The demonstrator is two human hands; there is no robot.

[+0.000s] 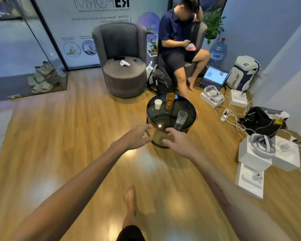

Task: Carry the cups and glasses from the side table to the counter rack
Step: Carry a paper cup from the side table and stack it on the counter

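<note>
Head view: round side table (170, 119) stood mid-floor, carrying amber glass (170, 101) far, clear glass (180, 120) near right, paper cup (158, 104) far left. Left hand (138, 136) and right hand (178, 142) reached in, fingers spread wide, holding nothing, probably to take one each.

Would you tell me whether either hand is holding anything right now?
Nothing is held: the left hand and right hand reach open-fingered toward the side table.
</note>
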